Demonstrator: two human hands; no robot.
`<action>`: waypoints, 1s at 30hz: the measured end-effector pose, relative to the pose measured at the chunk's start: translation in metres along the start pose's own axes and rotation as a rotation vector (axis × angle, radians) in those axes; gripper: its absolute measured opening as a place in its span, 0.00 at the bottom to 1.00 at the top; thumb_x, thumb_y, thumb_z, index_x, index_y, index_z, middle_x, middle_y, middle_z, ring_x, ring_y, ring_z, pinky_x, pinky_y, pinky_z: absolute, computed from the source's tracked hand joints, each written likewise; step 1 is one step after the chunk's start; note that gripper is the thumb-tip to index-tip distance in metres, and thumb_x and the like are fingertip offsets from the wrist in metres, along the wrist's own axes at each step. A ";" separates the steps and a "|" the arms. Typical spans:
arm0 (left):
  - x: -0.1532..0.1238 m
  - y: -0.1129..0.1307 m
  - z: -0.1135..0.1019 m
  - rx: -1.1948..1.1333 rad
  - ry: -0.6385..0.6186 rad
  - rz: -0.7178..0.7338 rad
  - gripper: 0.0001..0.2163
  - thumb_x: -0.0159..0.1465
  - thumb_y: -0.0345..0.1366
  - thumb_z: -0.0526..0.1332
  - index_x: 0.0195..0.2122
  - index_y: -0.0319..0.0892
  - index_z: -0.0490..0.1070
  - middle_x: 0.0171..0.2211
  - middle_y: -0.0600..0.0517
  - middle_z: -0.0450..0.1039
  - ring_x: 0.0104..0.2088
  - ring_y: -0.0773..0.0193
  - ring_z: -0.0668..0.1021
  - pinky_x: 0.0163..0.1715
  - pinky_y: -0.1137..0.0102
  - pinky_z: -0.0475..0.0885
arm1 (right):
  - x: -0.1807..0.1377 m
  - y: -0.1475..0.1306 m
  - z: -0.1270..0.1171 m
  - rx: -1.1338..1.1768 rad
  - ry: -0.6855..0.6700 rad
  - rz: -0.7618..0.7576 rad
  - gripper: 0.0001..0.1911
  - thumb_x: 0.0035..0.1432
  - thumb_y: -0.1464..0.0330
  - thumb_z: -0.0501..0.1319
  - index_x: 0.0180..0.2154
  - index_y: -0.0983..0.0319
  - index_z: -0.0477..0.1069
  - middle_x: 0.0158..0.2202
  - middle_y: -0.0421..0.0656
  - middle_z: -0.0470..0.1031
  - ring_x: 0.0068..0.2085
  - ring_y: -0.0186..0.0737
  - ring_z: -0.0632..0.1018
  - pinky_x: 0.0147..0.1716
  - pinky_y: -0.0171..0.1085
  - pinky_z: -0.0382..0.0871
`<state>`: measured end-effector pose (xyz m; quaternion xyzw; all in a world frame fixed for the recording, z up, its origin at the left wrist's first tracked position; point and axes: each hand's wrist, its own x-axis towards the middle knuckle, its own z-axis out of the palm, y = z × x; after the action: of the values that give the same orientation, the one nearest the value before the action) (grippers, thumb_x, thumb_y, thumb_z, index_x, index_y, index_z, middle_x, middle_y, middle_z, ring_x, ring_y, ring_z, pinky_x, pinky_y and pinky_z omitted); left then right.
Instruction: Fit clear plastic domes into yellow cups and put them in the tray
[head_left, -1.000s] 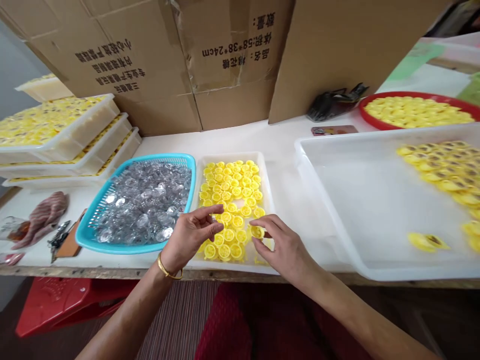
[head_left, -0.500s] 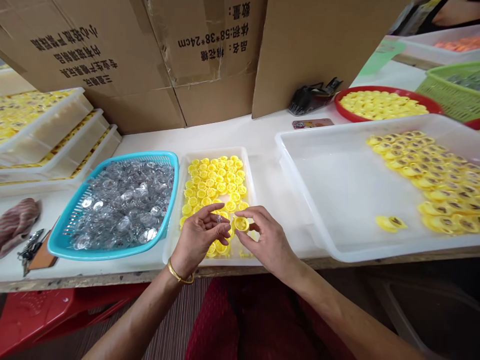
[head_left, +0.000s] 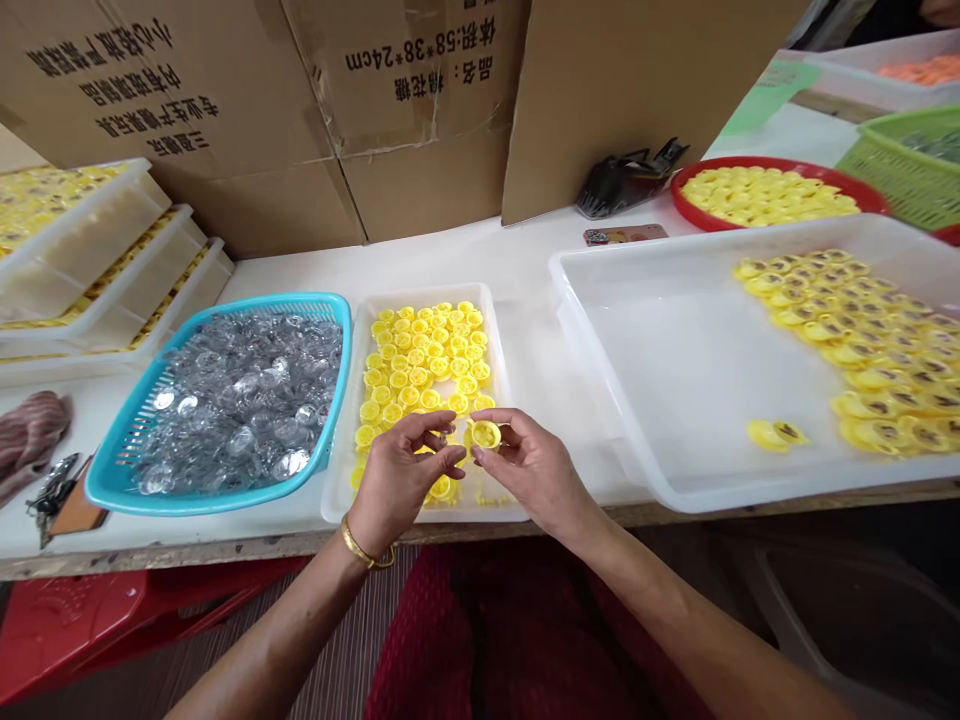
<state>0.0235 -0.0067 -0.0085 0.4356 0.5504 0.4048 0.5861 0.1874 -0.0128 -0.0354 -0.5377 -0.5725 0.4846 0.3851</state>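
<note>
My right hand [head_left: 534, 472] pinches a small yellow plastic cap [head_left: 484, 435] above the near end of a shallow white tray [head_left: 508, 385] filled with several yellow caps [head_left: 427, 360]. My left hand [head_left: 400, 478], with a gold bangle on the wrist, is curled close beside it, and its fingertips pinch a small clear piece [head_left: 442, 437]. Both hands hover almost touching over the tray's front edge. A turquoise basket [head_left: 112, 475] of clear shiny pieces [head_left: 240, 395] stands just left of the tray.
A large white bin [head_left: 637, 400] at right holds several assembled yellow parts [head_left: 862, 340]. Behind it are a red tray [head_left: 765, 195] of yellow parts, a green basket [head_left: 904, 175], a phone [head_left: 624, 235] and cardboard boxes [head_left: 420, 110]. Stacked white trays [head_left: 112, 270] stand at left.
My right hand lifted a yellow cap from the tray and brought it toward my left hand. The view shifted right and down.
</note>
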 end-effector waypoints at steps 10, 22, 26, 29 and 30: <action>0.003 -0.006 -0.004 -0.097 -0.044 -0.082 0.19 0.49 0.34 0.70 0.43 0.39 0.74 0.37 0.50 0.75 0.29 0.66 0.79 0.34 0.69 0.77 | 0.003 0.003 0.001 -0.021 -0.006 -0.011 0.15 0.55 0.67 0.61 0.45 0.60 0.70 0.37 0.42 0.75 0.30 0.34 0.73 0.32 0.35 0.71; 0.001 -0.008 -0.013 0.097 -0.051 0.018 0.14 0.50 0.33 0.69 0.39 0.41 0.76 0.24 0.55 0.68 0.24 0.71 0.69 0.23 0.75 0.66 | -0.005 -0.001 0.000 -0.087 0.030 -0.067 0.14 0.54 0.69 0.62 0.44 0.57 0.72 0.59 0.46 0.63 0.49 0.44 0.75 0.31 0.36 0.79; 0.000 -0.010 -0.012 0.061 -0.074 0.034 0.14 0.51 0.32 0.69 0.39 0.42 0.76 0.24 0.57 0.64 0.24 0.72 0.66 0.24 0.76 0.64 | -0.009 -0.002 -0.001 -0.028 -0.040 0.039 0.15 0.56 0.66 0.61 0.47 0.57 0.70 0.45 0.44 0.74 0.34 0.36 0.77 0.30 0.37 0.77; 0.002 -0.013 -0.010 0.130 -0.060 0.157 0.13 0.51 0.29 0.68 0.40 0.44 0.76 0.28 0.56 0.64 0.27 0.71 0.68 0.28 0.75 0.65 | -0.008 -0.005 -0.002 0.002 -0.046 0.043 0.15 0.57 0.65 0.61 0.47 0.58 0.69 0.37 0.41 0.76 0.32 0.36 0.76 0.34 0.37 0.75; 0.002 -0.014 -0.009 0.164 -0.052 0.194 0.14 0.52 0.29 0.67 0.40 0.45 0.76 0.29 0.55 0.64 0.28 0.71 0.68 0.29 0.74 0.66 | -0.007 -0.006 -0.002 0.014 -0.038 0.031 0.15 0.57 0.64 0.61 0.46 0.58 0.69 0.37 0.41 0.75 0.34 0.37 0.76 0.35 0.37 0.74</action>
<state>0.0146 -0.0081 -0.0224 0.5436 0.5213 0.4020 0.5207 0.1885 -0.0194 -0.0286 -0.5347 -0.5678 0.5047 0.3701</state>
